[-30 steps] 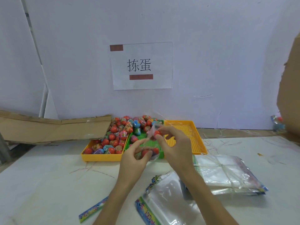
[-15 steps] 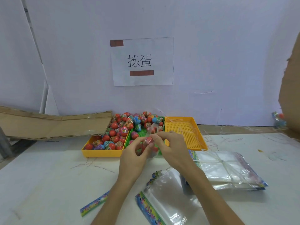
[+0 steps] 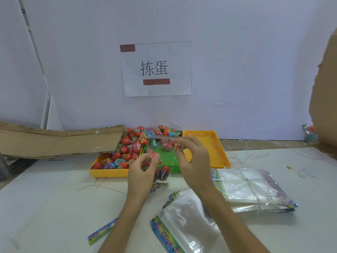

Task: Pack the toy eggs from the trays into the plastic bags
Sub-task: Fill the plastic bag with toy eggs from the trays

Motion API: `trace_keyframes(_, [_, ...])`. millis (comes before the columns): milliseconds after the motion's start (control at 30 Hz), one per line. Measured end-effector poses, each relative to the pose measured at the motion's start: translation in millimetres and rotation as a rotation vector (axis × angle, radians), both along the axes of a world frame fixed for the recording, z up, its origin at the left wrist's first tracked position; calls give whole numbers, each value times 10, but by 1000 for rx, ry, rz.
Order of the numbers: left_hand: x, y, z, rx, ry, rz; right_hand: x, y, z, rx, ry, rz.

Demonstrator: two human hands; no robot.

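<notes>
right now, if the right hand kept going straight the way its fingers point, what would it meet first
Probably the clear bag it already pinches, then the left hand. The right hand has its fingers aimed left and slightly away, toward the heaped eggs beyond; depth is unclear.

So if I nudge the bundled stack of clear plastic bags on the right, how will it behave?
The tied stack of clear plastic bags probably slides as one, being glossy, and likely sags when lifted, since its edges droop.

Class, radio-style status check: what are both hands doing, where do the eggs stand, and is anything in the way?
Both hands, left and right, pinch the clear bag over the green tray. Eggs inside the bag; more piled in the left yellow tray. Nothing obstructing.
</notes>
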State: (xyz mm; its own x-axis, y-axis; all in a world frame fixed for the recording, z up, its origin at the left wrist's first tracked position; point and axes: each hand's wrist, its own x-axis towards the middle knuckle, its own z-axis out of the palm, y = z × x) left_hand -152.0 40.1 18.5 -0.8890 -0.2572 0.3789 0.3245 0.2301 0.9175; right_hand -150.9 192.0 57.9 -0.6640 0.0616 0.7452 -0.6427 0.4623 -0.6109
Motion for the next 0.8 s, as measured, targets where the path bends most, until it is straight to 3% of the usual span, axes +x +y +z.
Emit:
trace_keyframes(100, [-2, -7, 22, 70, -35, 49, -22, 91, 39, -182, -25, -79])
trace_keyframes(200, [5, -37, 30, 183, -47, 113, -69, 133, 9, -200, -187, -88])
trace_keyframes(367, [5, -82, 53, 482, -78, 267, -244, 129, -10, 78, -400, -76])
trace_keyframes(500, [-13, -118, 44, 641, -137, 329, -546, -59, 36, 242, -526, 50])
trace_keyframes(667, [-36, -135, 16, 694, -133, 354, -899, -439, -115, 560, -587, 145])
trace_keyframes(800, [-65, -179, -15, 724, -111, 376, -1059, -605, -122, 701, -630, 170])
